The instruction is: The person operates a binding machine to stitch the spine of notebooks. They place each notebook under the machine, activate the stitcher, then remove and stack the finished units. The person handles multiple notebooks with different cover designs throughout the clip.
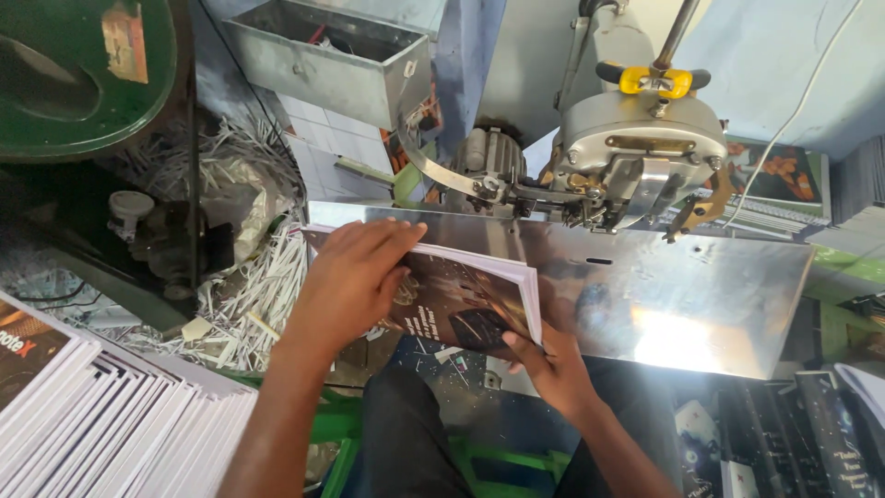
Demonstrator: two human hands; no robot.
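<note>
A folded booklet (466, 300) with a dark printed cover and white page edges lies on the shiny metal saddle plate (673, 295) of a stitching machine. My left hand (355, 281) presses flat on its left part, fingers pointing toward the fold. From below, my right hand (548, 360) grips the booklet's lower right corner, thumb on the cover. The stitching head (636, 152) sits just beyond the plate, to the right of the booklet.
A stack of fanned white-edged booklets (111, 415) lies at the lower left. Shredded paper strips (258, 277) pile left of the machine. A grey metal box (332, 55) stands at the back. More dark-covered booklets (793, 433) lie at the lower right.
</note>
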